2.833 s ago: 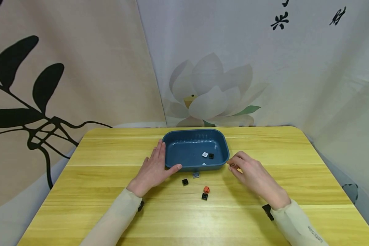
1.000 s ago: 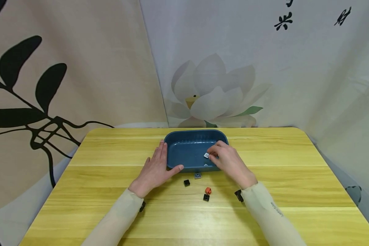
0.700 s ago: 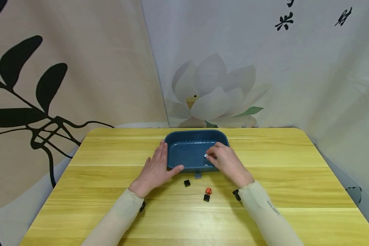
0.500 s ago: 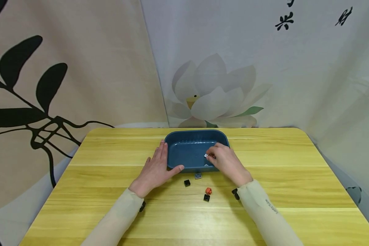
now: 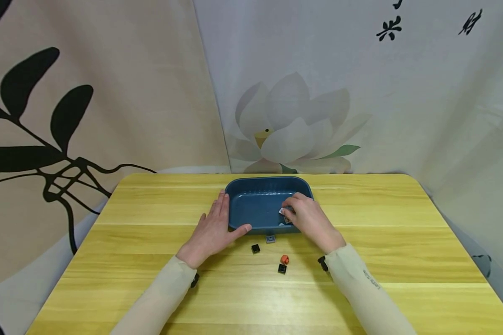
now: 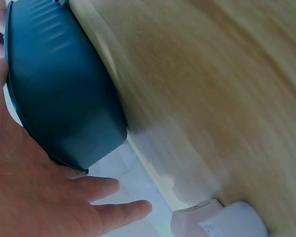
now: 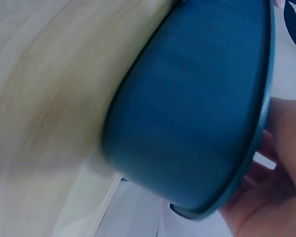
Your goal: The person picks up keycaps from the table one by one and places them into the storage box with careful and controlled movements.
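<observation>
The left hand [image 5: 211, 230] lies flat against the left end of the blue box [image 5: 253, 231], fingers extended along its side and thumb at the front rim. The right hand [image 5: 314, 223] reaches over the right side into the box, fingers and thumb curled. A small white piece [image 5: 281, 211] shows right at its fingertips; whether they pinch it cannot be told. Just under the thumb is a small brownish piece [image 5: 287, 220], and another pale piece [image 5: 282, 224] lies near the front wall. In the right wrist view the box wall [image 7: 187, 108] hides the fingertips.
In front of the box on the wooden table [image 5: 151, 260] lie a grey piece [image 5: 270, 239], a black piece [image 5: 255, 248], an orange piece [image 5: 284, 259] and a second black piece [image 5: 282, 269]. A printed curtain [image 5: 151, 93] hangs behind the table.
The right hand has moved left from beside the box to inside it, carrying the brownish piece. That piece now shows lower, beneath the thumb. The left hand has stayed at the box's left end.
</observation>
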The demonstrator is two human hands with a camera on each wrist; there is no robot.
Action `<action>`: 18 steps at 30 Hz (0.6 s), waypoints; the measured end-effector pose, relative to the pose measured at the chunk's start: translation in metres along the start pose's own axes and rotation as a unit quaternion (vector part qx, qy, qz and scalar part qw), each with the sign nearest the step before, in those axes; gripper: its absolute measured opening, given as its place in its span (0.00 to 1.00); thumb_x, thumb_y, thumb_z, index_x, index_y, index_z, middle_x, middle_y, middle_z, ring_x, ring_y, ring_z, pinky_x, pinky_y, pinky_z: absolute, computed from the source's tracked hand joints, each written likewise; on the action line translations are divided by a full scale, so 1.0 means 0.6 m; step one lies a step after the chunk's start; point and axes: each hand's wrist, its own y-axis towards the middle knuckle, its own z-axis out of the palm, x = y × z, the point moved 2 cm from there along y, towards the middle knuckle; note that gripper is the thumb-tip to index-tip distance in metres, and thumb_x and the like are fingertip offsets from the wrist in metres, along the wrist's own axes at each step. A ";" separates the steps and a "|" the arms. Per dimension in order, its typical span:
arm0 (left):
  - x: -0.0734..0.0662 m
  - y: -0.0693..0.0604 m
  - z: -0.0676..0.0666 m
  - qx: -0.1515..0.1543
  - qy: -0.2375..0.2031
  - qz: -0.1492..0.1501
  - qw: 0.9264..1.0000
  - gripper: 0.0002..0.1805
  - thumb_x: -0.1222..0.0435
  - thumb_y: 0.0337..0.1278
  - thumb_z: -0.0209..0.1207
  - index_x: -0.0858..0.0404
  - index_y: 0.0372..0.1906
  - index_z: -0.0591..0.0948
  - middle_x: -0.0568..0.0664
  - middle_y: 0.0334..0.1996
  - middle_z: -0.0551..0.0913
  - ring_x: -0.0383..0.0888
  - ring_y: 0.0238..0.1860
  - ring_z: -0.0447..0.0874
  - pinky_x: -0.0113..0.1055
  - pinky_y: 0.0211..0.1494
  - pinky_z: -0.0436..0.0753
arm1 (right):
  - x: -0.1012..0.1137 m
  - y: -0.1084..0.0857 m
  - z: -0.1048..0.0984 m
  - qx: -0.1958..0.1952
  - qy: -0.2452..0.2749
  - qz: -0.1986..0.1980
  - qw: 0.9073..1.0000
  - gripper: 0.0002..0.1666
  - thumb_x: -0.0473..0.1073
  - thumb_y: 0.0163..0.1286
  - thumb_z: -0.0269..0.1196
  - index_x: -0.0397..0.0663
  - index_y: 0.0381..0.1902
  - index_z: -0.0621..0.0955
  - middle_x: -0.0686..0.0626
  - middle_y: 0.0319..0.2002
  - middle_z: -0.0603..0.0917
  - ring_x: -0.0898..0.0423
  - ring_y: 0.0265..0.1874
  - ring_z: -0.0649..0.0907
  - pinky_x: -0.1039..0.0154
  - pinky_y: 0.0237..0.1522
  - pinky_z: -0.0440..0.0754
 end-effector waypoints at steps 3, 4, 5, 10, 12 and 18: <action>-0.001 0.000 0.001 -0.005 -0.001 0.004 1.000 0.65 0.27 0.62 0.53 0.68 0.83 0.41 0.57 0.84 0.35 0.61 0.82 0.45 0.73 0.73 0.57 | -0.003 -0.009 -0.009 -0.033 0.002 -0.008 0.999 0.09 0.42 0.73 0.69 0.42 0.46 0.89 0.47 0.42 0.85 0.51 0.39 0.85 0.56 0.39 0.86; -0.001 0.000 0.002 -0.005 -0.001 0.003 1.000 0.65 0.27 0.62 0.53 0.67 0.83 0.41 0.56 0.84 0.34 0.61 0.82 0.45 0.73 0.73 0.57 | -0.006 -0.013 -0.013 -0.043 0.005 -0.008 0.999 0.10 0.42 0.73 0.68 0.43 0.46 0.89 0.46 0.43 0.85 0.50 0.40 0.85 0.56 0.39 0.86; -0.001 0.000 0.002 -0.005 -0.001 0.003 1.000 0.65 0.27 0.62 0.53 0.67 0.83 0.41 0.56 0.84 0.34 0.61 0.82 0.45 0.72 0.73 0.56 | -0.009 -0.016 -0.016 -0.053 0.007 -0.005 0.999 0.10 0.42 0.74 0.68 0.43 0.47 0.89 0.46 0.45 0.85 0.50 0.40 0.86 0.55 0.39 0.86; 0.000 -0.001 0.003 -0.004 0.002 0.003 1.000 0.66 0.26 0.61 0.51 0.67 0.83 0.40 0.56 0.84 0.34 0.61 0.82 0.44 0.72 0.73 0.56 | -0.032 -0.034 -0.031 -0.074 0.018 0.013 0.997 0.18 0.47 0.77 0.65 0.40 0.55 0.86 0.43 0.54 0.83 0.45 0.52 0.84 0.47 0.53 0.83; 0.000 -0.001 0.002 -0.005 0.003 0.004 1.000 0.66 0.25 0.61 0.51 0.68 0.83 0.41 0.56 0.84 0.34 0.61 0.82 0.45 0.72 0.73 0.56 | -0.041 -0.041 -0.035 -0.069 0.020 0.022 0.997 0.23 0.49 0.78 0.64 0.38 0.60 0.83 0.41 0.59 0.81 0.42 0.59 0.80 0.44 0.61 0.79; 0.000 0.000 0.001 -0.010 0.001 0.005 1.000 0.66 0.26 0.61 0.52 0.68 0.83 0.41 0.58 0.84 0.36 0.62 0.82 0.46 0.73 0.72 0.57 | -0.061 -0.063 -0.037 -0.035 0.024 0.050 0.998 0.36 0.56 0.79 0.60 0.35 0.72 0.73 0.37 0.73 0.70 0.37 0.72 0.70 0.39 0.71 0.68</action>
